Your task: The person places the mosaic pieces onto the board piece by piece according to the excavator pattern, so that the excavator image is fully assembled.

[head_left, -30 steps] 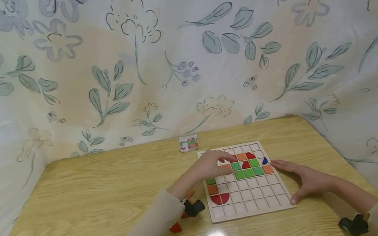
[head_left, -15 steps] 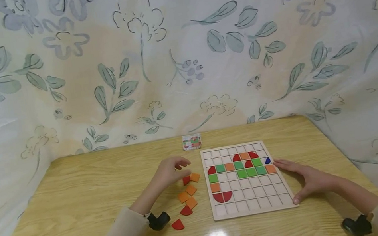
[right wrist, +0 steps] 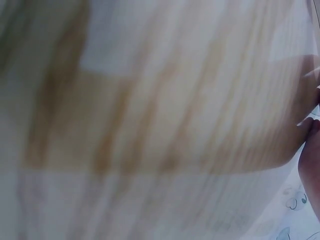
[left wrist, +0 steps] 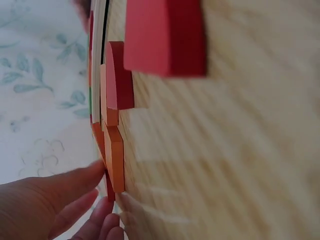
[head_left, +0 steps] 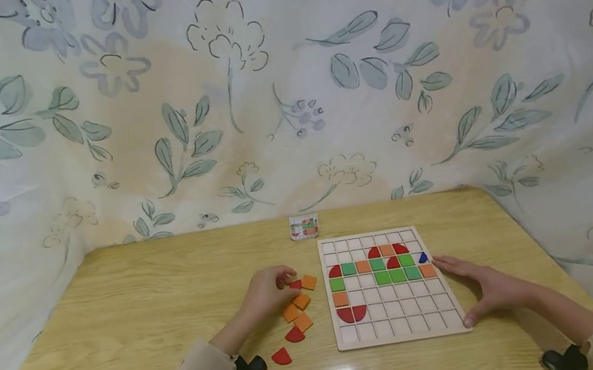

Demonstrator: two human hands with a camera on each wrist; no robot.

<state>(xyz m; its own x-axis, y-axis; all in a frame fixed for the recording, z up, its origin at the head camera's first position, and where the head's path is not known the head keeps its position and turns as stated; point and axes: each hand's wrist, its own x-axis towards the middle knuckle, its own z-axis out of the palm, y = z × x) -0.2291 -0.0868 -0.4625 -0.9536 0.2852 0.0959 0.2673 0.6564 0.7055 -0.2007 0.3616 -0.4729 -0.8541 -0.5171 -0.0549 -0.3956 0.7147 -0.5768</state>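
Note:
My left hand [head_left: 267, 291] is at the loose pieces left of the board, thumb and fingers pinching a red quarter-circle tile [head_left: 296, 284]. The left wrist view shows that red tile [left wrist: 110, 187] between thumb and fingertips, low against the table beside an orange square [left wrist: 115, 160]. My right hand [head_left: 489, 285] lies along the right side of the wooden grid board [head_left: 402, 327], fingers extended to its edge and thumb at its near right corner. Red, green and orange tiles fill some of the grid cells. A small blue piece [head_left: 423, 257] sits near the right edge.
Several orange squares [head_left: 303, 321] and red quarter circles [head_left: 281, 356] lie loose between my left arm and the board. A small pattern card [head_left: 304, 227] lies behind the board. Flowered cloth [head_left: 242, 123] hangs behind the table.
My left hand has gone from over the board to the loose tiles at left, then down onto a red quarter-circle tile. My right hand stays at the board's edge.

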